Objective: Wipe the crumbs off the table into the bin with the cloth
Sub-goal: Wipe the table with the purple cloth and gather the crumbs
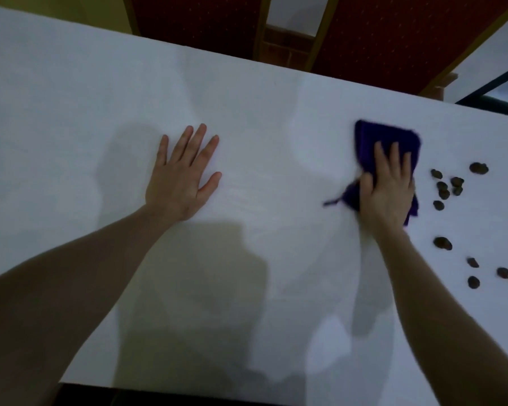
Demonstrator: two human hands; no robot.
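A dark purple cloth [376,139] lies on the white table [261,127] at the right. My right hand [389,183] presses flat on it, fingers spread over its near half. Just right of the cloth, several dark brown crumbs [446,189] are scattered, with more crumbs [443,243] nearer to me and toward the right edge. My left hand [185,171] rests flat on the bare table at the centre left, fingers apart, holding nothing. No bin shows in this view.
Beyond the table's far edge stand red upholstered chairs [379,36] with wooden frames. A dark-framed object [499,101] sits at the far right. The table's near edge [188,389] runs along the bottom of the view.
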